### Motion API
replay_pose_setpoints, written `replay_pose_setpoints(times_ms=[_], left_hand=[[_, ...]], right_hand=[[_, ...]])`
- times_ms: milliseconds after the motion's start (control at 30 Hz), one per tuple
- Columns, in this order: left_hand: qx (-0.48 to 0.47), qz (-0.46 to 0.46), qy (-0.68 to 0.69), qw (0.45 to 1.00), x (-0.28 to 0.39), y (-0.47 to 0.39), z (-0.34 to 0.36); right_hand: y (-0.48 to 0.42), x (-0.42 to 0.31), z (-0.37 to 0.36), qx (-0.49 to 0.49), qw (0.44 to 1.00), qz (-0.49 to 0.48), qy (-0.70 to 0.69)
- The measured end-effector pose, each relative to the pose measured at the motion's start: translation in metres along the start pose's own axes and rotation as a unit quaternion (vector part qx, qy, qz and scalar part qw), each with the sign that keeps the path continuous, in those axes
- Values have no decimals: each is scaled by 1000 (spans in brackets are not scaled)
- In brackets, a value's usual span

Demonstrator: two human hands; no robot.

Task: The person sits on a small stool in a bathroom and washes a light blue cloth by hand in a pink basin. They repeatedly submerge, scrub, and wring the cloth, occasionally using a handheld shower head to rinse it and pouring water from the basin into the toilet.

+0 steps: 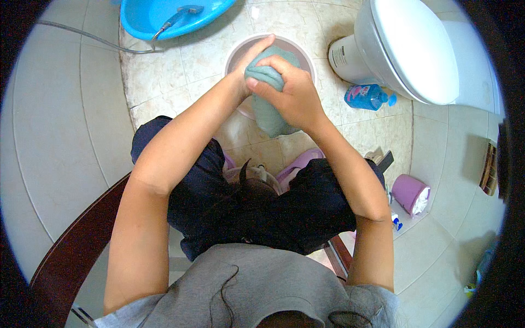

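Note:
A grey-green cloth (270, 112) is bunched between my two hands, one end hanging below them. My right hand (297, 92) grips it from the right, with the thumb pressed across a fold. My left hand (251, 56) lies along the cloth's left side, one digit stretched upward; its other fingers are hidden behind the fabric. Under the hands stands a round bucket or basin with a pale rim (313, 67), partly covered by the cloth and hands. Its contents cannot be made out.
A blue basin (133, 26) holds a shower head (189, 10) on a metal hose (96, 39). To the right stand a white toilet (418, 49) and a blue bottle (364, 97) lying on the tiled floor (197, 104). A purple bin (407, 192) lies tilted near the wall.

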State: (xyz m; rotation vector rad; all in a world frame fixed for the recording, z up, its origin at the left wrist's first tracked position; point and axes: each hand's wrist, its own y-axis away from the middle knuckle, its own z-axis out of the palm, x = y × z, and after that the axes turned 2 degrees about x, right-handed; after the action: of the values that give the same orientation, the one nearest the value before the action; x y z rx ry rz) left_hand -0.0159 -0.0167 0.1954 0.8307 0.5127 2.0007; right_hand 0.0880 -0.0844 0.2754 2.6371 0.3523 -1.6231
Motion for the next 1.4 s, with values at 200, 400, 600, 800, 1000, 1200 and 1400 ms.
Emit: replay_pose_setpoints(times_ms=[200,400,600,800,1000,1200,1400], left_hand=[[-176,107,100,974,-20,-7,-7],[-42,141,45,988,-20,-4,18],[27,113,76,990,-2,8,26],[-26,160,59,985,8,18,36],[-127,103,-35,986,21,27,25],[-88,35,-166,982,35,27,6],[58,11,-506,860,18,24,-4]], right_hand=[[-31,45,-10,105,987,1,121],[-36,79,-29,131,976,90,152],[-34,73,-69,-42,974,189,-117],[-28,63,-48,-68,973,-72,209],[-30,75,-31,-11,968,-31,250],[-31,65,-22,-13,964,64,260],[-14,105,-3,-33,939,82,334]])
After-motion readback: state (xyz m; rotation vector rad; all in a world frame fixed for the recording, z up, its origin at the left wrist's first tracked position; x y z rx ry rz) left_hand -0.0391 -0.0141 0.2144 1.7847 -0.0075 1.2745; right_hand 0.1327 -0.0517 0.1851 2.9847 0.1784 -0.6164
